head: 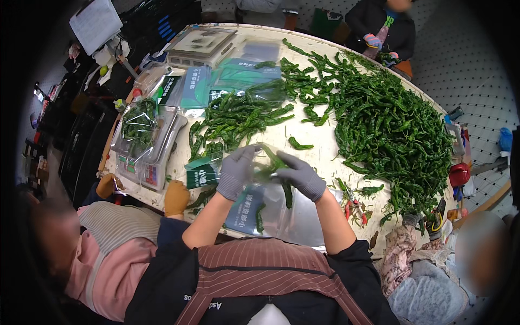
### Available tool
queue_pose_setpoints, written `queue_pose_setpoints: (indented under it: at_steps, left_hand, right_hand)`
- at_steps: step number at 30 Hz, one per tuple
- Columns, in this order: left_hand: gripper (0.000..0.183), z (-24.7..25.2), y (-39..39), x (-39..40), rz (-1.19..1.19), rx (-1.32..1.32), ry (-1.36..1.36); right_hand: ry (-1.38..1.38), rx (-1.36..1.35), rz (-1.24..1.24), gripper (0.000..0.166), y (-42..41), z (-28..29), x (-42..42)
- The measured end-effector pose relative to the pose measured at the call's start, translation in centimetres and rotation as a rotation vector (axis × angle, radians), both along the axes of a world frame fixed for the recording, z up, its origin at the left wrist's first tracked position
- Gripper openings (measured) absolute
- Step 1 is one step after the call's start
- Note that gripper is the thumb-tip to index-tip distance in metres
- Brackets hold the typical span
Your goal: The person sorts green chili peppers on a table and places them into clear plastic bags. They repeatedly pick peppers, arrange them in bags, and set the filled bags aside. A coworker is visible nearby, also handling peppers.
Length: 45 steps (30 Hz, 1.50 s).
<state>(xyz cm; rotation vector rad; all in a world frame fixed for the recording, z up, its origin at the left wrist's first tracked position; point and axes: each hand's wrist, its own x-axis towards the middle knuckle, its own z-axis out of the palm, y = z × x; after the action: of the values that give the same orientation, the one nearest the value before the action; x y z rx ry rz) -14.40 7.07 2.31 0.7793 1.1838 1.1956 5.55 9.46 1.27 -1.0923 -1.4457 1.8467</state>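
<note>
My left hand [236, 172], in a gray glove, grips the edge of a clear plastic bag [260, 165] with a dark green printed panel. Green peppers [273, 156] show at the bag, between my two hands. My right hand [300, 175], gloved alike, has its thumb and fingers on the bag's other side, and a long green pepper [287, 195] hangs below them. Under my hands lie more clear bags with a blue printed panel [242, 211], and one pepper [260, 217] rests on them. A loose heap of peppers [231, 120] lies just beyond my left hand.
A large pile of peppers [390, 134] covers the table's right side. Red-handled scissors [355, 209] lie right of my hands. A scale [142, 162] with a filled bag [140, 124] stands left; another scale [199, 46] stands at the back. Co-workers are at the left, right and far side.
</note>
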Motion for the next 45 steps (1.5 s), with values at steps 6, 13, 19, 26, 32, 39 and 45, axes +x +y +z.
queue_pose_setpoints:
  at_steps: [6,13,19,26,32,39,45]
  left_hand:
    - [0.027,1.0,-2.3,2.3,-0.177,0.379,0.664]
    - [0.021,2.1,-2.8,1.1,-0.151,0.215,0.608]
    - [0.017,1.0,-3.4,3.5,-0.188,0.631,0.752]
    - [0.019,1.4,-1.2,0.8,0.071,0.416,0.468]
    - [0.023,3.9,-1.1,0.3,0.120,0.186,0.132]
    - [0.023,5.2,-1.7,0.6,0.077,0.233,0.092]
    - [0.022,5.5,-1.9,0.3,0.096,0.240,0.087]
  right_hand:
    - [-0.103,-0.061,0.213,0.031,-1.0,-2.2,-2.4]
    - [-0.353,0.157,0.270,0.040,-2.2,-0.2,-5.2]
    - [-0.865,0.902,0.459,0.059,1.2,-6.3,-6.7]
    - [-0.423,0.869,0.082,0.031,-0.8,2.3,-5.0]
    - [-0.768,1.170,-0.563,0.040,-1.6,2.3,-0.2]
    - [-0.471,0.159,-0.071,0.037,-2.2,-1.8,2.7]
    - [0.221,-0.330,-0.087,0.041,-3.5,-1.5,1.4]
